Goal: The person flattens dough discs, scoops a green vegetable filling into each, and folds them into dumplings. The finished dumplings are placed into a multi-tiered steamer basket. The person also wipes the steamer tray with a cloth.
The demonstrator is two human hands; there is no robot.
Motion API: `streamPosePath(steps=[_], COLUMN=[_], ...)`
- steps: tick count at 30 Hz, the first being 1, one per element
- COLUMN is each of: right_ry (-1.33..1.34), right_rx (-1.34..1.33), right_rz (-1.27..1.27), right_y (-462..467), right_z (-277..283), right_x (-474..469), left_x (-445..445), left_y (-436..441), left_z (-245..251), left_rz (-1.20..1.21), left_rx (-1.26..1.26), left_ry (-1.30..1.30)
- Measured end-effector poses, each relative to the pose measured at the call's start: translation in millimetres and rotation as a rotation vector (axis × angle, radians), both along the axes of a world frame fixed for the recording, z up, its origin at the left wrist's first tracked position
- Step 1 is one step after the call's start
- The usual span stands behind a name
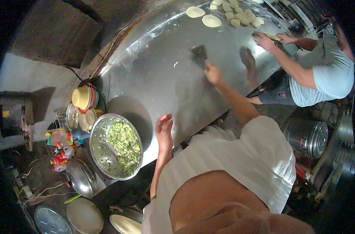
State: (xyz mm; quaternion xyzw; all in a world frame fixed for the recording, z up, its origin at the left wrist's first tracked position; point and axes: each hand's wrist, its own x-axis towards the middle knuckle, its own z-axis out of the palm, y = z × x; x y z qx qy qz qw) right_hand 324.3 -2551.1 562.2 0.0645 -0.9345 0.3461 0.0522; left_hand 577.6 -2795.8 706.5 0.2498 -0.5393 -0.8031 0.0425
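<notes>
My right hand is out over the steel worktop, closed around the near end of a dark, flat scraper. Motion blurs the scraper, so its exact shape is unclear. A small white scrap lies on the steel to the left of the blade. My left hand is held above the table's near edge, with nothing in it and its fingers loosely extended. Left of that hand stands a large steel bowl, tilted in view, holding a chopped green and pale filling.
At the far end lie several dough pieces and flattened rounds. A co-worker on the right handles a rolling pin. Stacked bowls, bottles and a lidded pan crowd the left side.
</notes>
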Motion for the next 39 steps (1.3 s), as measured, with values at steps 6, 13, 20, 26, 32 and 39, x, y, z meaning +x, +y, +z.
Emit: streamPosePath(steps=[6, 13, 20, 26, 32, 39], right_ry=[-0.164, -0.191, 0.096, -0.013, -0.230, -0.065], right_rx=[0.233, 0.268, 0.005, -0.036, 0.009, 0.119], right_rz=[-0.179, -0.253, -0.338, -0.080, -0.153, -0.244], right_y=[115, 111, 104, 71, 109, 49], right_z=[41, -40, -20, 45, 21, -51], right_x=[-83, -252, -293, -146, -238, -381], left_x=[-96, -196, -315, -394, -371, -330], left_y=[19, 28, 63, 93, 69, 39], left_z=[-29, -68, -95, -127, -92, -70], left_rz=[-0.097, -0.113, -0.397, -0.185, -0.072, 0.037], left_rx=[0.193, 0.177, 0.006, 0.956, 0.780, 0.627], left_ry=[-0.088, -0.294, -0.176, 0.019, -0.042, -0.184])
